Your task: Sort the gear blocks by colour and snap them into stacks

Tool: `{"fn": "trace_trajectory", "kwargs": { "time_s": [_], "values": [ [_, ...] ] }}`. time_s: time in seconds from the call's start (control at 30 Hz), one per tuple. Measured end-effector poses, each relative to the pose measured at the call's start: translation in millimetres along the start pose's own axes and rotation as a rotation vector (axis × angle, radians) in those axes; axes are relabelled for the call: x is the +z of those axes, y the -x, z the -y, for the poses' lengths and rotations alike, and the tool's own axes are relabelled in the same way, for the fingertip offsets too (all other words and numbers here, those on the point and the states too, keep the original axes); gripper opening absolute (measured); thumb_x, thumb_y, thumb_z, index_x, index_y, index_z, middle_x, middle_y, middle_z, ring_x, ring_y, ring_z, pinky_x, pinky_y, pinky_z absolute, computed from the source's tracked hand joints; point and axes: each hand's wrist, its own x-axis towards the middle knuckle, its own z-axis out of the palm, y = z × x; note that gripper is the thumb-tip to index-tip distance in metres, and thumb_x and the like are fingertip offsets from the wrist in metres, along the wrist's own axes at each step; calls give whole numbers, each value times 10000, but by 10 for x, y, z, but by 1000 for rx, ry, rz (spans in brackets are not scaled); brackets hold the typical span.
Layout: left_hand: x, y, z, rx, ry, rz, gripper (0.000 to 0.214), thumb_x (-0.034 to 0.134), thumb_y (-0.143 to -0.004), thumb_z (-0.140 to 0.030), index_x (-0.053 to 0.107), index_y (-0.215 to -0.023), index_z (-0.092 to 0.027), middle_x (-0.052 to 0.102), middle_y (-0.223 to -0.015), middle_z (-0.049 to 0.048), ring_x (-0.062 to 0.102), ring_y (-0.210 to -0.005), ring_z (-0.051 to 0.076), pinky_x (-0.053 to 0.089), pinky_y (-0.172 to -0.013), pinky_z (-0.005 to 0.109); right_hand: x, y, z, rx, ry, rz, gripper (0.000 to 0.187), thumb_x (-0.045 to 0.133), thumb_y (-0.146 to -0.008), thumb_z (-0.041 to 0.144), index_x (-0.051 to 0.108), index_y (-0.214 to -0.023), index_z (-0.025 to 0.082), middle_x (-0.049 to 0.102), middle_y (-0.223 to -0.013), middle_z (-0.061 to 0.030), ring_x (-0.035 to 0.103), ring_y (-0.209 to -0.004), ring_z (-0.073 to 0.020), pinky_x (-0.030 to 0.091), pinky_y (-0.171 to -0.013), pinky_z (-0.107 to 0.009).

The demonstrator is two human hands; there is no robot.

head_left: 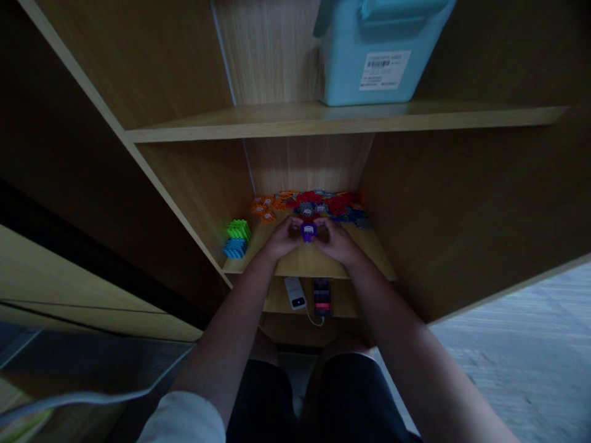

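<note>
Pinching a purple toothed piece (pixel 308 231) from opposite sides, the left hand (pixel 284 237) and right hand (pixel 337 239) meet above the middle shelf (pixel 295 266), fingers curled, roughly midway between its side edges. Along the shelf's back edge lie loose toothed pieces: orange pieces (pixel 268 216) toward the left corner, red pieces (pixel 340 201) and dark blue pieces (pixel 344 217) toward the right. Near the front left corner sits a blue ridged stack (pixel 236 248), with a green ridged stack (pixel 239 230) just behind it.
</note>
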Motion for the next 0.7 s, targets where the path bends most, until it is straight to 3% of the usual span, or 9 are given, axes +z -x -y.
{"fn": "trace_trajectory", "kwargs": {
  "time_s": [0.7],
  "values": [
    [8, -14, 41, -23, 31, -15, 408, 818, -722, -201, 668, -1101, -206, 716, -1119, 53, 656, -1062, 205, 500, -1039, 382, 21, 2, -54, -23, 29, 12, 511, 794, -877, 380, 607, -1337, 258, 739, -1296, -116, 702, -1206, -314, 545, -1083, -508]
  ]
}}
